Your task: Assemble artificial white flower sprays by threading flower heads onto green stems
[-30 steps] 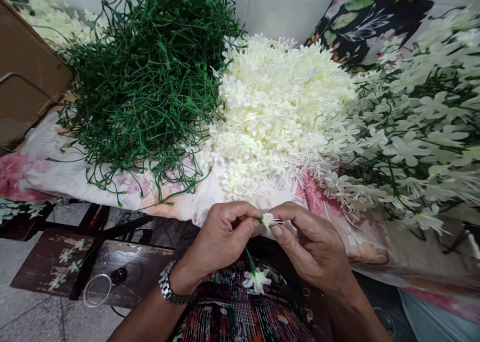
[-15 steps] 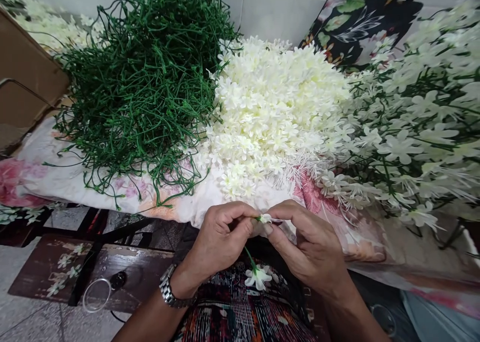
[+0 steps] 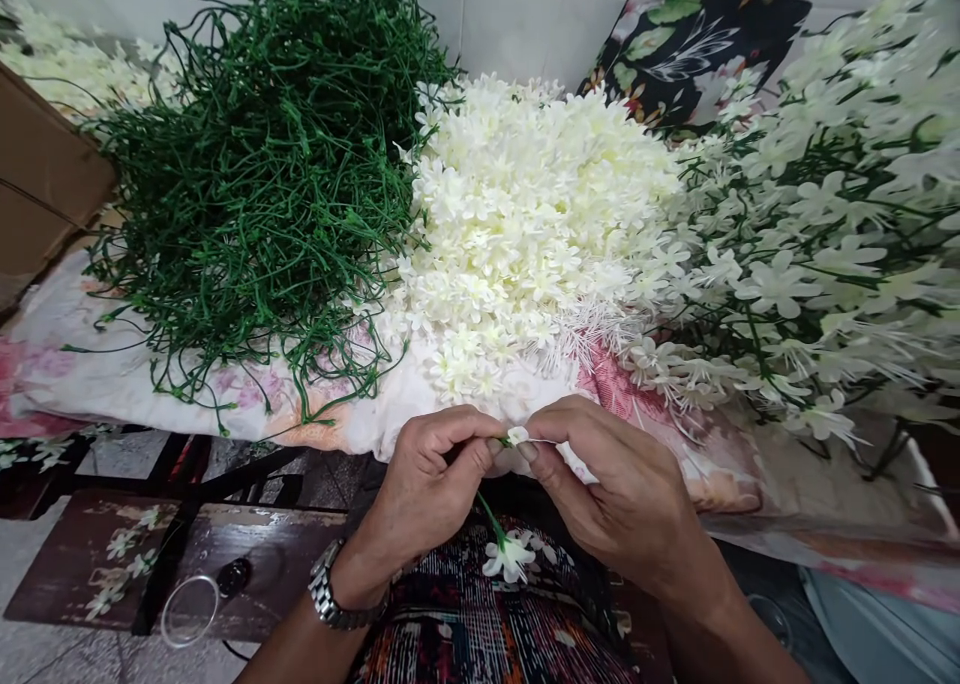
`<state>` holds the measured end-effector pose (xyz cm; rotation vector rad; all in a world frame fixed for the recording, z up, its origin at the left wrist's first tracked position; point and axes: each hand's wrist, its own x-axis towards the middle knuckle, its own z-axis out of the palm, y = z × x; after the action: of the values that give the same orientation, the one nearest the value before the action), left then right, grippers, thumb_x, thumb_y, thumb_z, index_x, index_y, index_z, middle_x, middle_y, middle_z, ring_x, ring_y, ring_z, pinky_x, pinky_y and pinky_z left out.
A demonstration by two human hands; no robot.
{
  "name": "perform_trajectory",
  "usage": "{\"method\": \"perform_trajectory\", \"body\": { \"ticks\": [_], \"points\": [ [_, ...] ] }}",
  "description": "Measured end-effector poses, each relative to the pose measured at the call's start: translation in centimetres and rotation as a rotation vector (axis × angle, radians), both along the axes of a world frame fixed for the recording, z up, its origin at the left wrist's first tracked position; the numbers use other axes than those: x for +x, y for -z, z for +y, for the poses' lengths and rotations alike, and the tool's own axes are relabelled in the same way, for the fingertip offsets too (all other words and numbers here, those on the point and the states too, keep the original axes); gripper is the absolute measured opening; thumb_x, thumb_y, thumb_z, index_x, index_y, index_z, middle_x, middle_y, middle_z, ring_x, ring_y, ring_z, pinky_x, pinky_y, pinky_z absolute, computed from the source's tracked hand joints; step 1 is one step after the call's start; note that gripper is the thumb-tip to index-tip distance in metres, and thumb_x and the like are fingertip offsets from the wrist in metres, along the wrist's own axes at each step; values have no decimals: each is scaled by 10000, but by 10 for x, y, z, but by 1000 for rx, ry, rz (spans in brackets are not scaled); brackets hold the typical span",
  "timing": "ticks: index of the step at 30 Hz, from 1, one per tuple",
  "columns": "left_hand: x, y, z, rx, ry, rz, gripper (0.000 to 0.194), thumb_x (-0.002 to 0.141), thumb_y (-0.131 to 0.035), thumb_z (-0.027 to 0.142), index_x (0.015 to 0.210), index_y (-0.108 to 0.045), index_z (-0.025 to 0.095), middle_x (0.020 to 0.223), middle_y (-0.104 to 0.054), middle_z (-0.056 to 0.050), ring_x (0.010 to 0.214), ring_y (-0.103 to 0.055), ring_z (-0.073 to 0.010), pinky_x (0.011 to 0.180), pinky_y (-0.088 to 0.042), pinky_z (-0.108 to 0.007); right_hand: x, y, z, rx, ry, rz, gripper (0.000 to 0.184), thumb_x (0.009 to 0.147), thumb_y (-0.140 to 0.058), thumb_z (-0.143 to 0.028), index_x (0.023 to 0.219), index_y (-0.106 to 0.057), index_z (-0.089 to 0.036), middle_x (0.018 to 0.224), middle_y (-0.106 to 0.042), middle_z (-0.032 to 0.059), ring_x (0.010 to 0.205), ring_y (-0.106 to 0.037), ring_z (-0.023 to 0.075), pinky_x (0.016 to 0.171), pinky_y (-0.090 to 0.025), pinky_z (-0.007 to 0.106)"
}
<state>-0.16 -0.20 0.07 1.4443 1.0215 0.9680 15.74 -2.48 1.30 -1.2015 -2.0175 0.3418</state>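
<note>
My left hand (image 3: 442,469) pinches a green artificial flower stem (image 3: 491,516) between thumb and forefinger, close to one tip. On the stem's lower branch hangs an open white flower (image 3: 510,557), over my patterned clothing. A small white blossom (image 3: 517,435) sits at the pinched tip, between both hands. My right hand (image 3: 611,474) is closed, thumb and forefinger pinching this blossom from the right. Beyond my hands lie a heap of loose white flower heads (image 3: 540,214) and, to its left, a tangled pile of green stems (image 3: 262,184).
Assembled white flower sprays (image 3: 810,264) crowd the right side. A floral cloth (image 3: 360,419) covers the work surface. A cardboard box (image 3: 49,169) stands at left, a dark floral bag (image 3: 690,54) against the tiled wall. A clear cup (image 3: 190,612) sits low on a brown bench (image 3: 255,554).
The view has shifted slightly, so the piles appear further left. Both hands still pinch at the blossom, whose petals have turned a little; the stem's lower flower still hangs.
</note>
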Motion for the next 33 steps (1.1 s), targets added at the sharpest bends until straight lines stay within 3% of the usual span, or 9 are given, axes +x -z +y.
{"method": "perform_trajectory", "body": {
  "ticks": [12, 25, 33],
  "points": [
    [0, -4, 2, 83, 48, 80, 239, 765, -478, 68, 638, -667, 141, 566, -569, 1, 530, -511, -94, 505, -418, -189, 1, -6, 2, 49, -53, -208, 189, 883, -438, -90, 730, -525, -159, 681, -563, 51, 666, -511, 144, 592, -425, 272],
    [1, -1, 2, 52, 71, 158, 243, 749, -424, 89, 538, -536, 135, 527, -540, -6, 517, -494, -103, 503, -389, -203, -2, 5, 5, 40, -65, -97, 161, 862, -436, -49, 748, -506, -138, 649, -512, 36, 623, -462, 128, 568, -383, 252],
    [3, 0, 2, 65, 58, 176, 243, 742, -409, 80, 553, -554, 131, 509, -522, 5, 502, -468, -92, 495, -373, -200, -2, 9, 7, -1, -76, -77, 153, 863, -451, -55, 752, -511, -140, 642, -525, 34, 611, -479, 123, 559, -379, 247]
  ]
}}
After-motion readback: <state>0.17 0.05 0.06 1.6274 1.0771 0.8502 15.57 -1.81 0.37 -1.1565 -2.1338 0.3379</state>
